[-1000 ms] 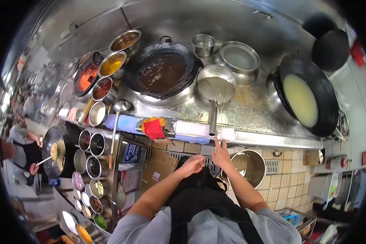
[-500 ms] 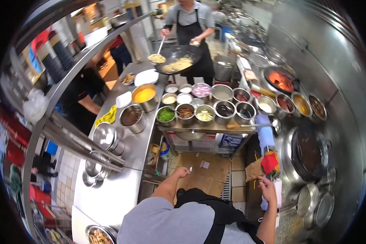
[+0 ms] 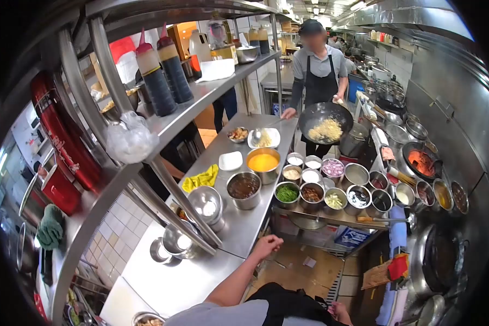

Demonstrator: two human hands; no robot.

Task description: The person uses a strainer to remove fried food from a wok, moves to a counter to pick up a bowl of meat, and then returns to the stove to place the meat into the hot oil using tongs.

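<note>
My left hand (image 3: 267, 246) is held out in the air, its fingers curled loosely with nothing visible in them. It is nearest the edge of the steel counter (image 3: 229, 233), above the cardboard on the floor. My right hand (image 3: 340, 313) shows only in part at the bottom, beside my black apron (image 3: 288, 308); what its fingers do is hard to make out. Ahead of my hands, a rack of steel pots carries chopped greens (image 3: 287, 192), diced purple onion (image 3: 332, 168) and dark sauces (image 3: 358, 196).
Across the counter a co-worker (image 3: 323, 70) tilts a wok (image 3: 315, 117) of pale food and spoons some onto a white dish (image 3: 275, 137). Pots of yellow liquid (image 3: 263, 162) and brown sauce (image 3: 244, 187) stand left. A steel shelf (image 3: 201, 89) overhangs; a wok burner (image 3: 437, 255) lies right.
My view has swung up and left. The co-worker's ladle has gone from above the wok down to the white dish. My right hand has dropped to the bottom edge.
</note>
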